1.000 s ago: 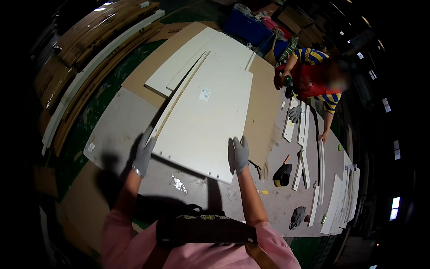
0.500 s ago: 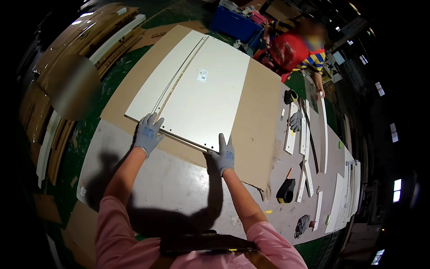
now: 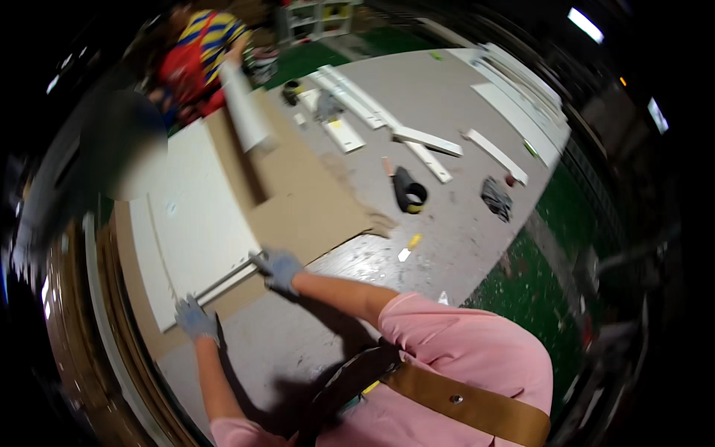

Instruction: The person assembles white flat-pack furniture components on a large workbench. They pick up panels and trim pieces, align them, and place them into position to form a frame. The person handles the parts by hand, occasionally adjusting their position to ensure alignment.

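Note:
Several white panels lie on brown cardboard at the left; the wide white panel has a row of small holes along its near end. My left hand, in a grey glove, has its fingers at that near edge, beside a narrower white strip. At the near right corner my right hand, gloved too, is closed around the panel's edge. A dark gap shows between the upper panel and a white edge below it. Blur hides the exact finger positions.
Across the table, a co-worker in a striped shirt holds a long white board over the cardboard. White strips, a black tape roll and a crumpled grey glove lie right. Stacked boards stand left.
My view has swung right, so the panel appears farther left. Both hands remain at its near edge. The co-worker's white board has come over the cardboard beside the panel.

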Available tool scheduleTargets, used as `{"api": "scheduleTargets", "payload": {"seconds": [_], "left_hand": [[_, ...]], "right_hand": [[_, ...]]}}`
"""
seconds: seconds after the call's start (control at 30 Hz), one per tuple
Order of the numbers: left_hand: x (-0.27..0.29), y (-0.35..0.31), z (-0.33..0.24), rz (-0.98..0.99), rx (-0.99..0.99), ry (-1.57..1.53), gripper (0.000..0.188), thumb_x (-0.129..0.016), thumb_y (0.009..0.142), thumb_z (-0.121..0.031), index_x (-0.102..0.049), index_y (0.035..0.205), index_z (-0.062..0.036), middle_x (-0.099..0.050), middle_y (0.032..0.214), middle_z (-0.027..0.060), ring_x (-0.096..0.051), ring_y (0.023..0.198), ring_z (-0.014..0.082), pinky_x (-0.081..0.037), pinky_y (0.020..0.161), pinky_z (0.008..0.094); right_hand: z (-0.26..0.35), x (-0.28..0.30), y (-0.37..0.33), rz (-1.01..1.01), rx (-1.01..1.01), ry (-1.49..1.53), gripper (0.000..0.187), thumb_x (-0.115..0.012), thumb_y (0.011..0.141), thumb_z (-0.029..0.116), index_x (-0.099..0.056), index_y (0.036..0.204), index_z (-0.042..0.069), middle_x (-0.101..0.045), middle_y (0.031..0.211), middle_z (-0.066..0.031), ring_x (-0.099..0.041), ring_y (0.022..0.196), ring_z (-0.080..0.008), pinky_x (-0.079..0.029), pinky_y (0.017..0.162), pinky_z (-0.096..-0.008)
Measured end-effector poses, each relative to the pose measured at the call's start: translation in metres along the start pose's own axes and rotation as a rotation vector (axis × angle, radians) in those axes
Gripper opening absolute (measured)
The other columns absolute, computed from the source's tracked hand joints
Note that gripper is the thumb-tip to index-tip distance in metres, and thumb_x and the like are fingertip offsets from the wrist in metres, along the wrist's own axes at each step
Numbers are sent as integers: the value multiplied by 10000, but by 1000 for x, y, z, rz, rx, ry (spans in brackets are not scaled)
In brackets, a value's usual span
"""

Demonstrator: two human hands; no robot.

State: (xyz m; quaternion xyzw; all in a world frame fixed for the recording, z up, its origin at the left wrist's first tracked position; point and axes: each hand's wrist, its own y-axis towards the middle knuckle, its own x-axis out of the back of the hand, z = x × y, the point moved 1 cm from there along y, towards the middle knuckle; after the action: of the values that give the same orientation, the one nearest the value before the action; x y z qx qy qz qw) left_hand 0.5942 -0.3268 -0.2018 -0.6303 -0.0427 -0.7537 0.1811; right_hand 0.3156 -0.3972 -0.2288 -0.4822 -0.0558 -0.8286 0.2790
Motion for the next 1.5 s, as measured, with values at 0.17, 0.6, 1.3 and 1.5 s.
{"api": "scheduleTargets", "payload": {"seconds": [0.17,0.6,1.3,1.5], "left_hand": [[-42,-105,-114,-66,-451,-280,810,-608,859,-468,-360,1500,-39,-267,1572,236,-211,1459,407,-139,1203,497],[-5,-319,-475,-33,-1129,-558,718,-618,863,-435,-428,1447,-64,-303,1538,257,-263,1415,448,-164,1171,551],[-66,-347,-496,-72,-910,-330,702,-611,834,-303,-404,1462,-69,-326,1525,258,-252,1419,485,-190,1155,608],[-18,-356,-528,-49,-753,-183,573,-559,873,-237,-464,1402,-40,-354,1520,241,-294,1411,447,-216,1159,573]], "right_hand": [[-73,-73,-169,-279,305,-211,612,-472,959,435,-384,1480,125,-330,1531,-229,-288,1437,-369,-166,1192,-533],[-221,0,-545,-711,-541,237,540,-540,948,358,-471,1400,73,-442,1445,-201,-418,1325,-385,-303,1133,-462],[-526,196,-672,-689,-635,422,467,-557,962,292,-539,1340,19,-534,1374,-203,-479,1301,-348,-363,1110,-410],[-635,268,-695,-756,-722,473,452,-559,951,269,-539,1321,11,-543,1349,-214,-503,1265,-364,-395,1078,-401]]}}
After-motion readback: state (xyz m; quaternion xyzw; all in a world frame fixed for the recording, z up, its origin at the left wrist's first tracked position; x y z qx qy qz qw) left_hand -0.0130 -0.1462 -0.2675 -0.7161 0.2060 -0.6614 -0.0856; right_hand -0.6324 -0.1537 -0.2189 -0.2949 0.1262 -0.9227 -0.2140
